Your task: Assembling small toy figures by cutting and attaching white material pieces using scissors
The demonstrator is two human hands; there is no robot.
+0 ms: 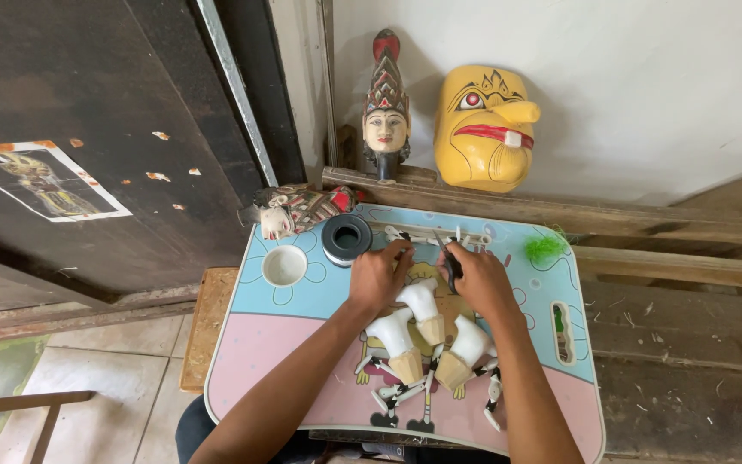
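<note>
On a pastel lap table [302, 335] by a white wall [646, 77], both hands [427, 275] grip small tools.

Looks like a small home craft workshop, probably for puppets or masks. A yellow carved mask [484, 127] and a painted puppet head [386, 107] lean on the wall, unpainted white figures [422, 331] sit on a kid's lap table [302, 344], rough planks [680, 292] alongside.

The table [302, 331] is topped with smooth printed laminate in pink and blue, faintly glossy. Three puppet heads [420, 302] are seen as matt white — primed, over bare pale wood necks. The yellow mask [483, 129] is glossily painted; the planks [663, 228] behind are rough, unfinished wood.
</note>
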